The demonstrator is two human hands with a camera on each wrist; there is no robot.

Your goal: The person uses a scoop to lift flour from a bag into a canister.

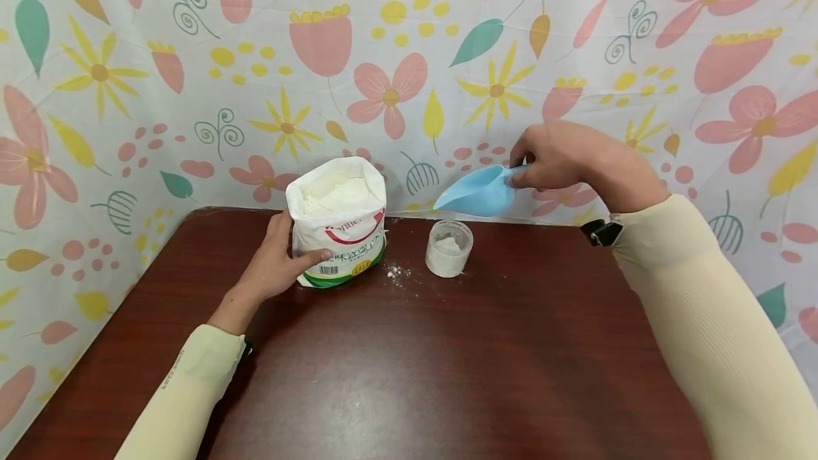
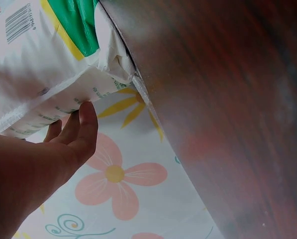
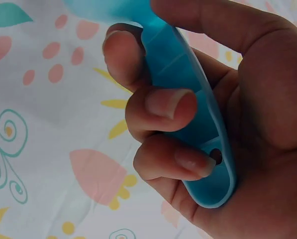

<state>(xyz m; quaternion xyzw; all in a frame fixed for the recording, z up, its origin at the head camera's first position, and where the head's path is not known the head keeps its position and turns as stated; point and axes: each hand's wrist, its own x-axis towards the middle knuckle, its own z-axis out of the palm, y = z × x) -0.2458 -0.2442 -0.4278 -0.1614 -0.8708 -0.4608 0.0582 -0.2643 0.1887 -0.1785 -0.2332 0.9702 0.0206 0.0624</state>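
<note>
An opened white flour bag (image 1: 339, 236) full of white powder stands upright toward the table's back. My left hand (image 1: 271, 261) grips its left side, thumb across the front; in the left wrist view the fingers (image 2: 88, 124) press against the bag's side. Over a small clear jar (image 1: 447, 265) partly filled with white powder, my right hand (image 1: 565, 158) holds a light blue scoop (image 1: 479, 196), its tip pointing left just above the jar's mouth. In the right wrist view, the fingers curl round the scoop's ridged handle (image 3: 188, 89). What lies inside the scoop is hidden.
Spilled powder (image 1: 397, 272) dots the dark wooden table (image 1: 409, 375) between bag and jar. A flower-print curtain (image 1: 396, 34) hangs right behind the table's back edge and along its left side.
</note>
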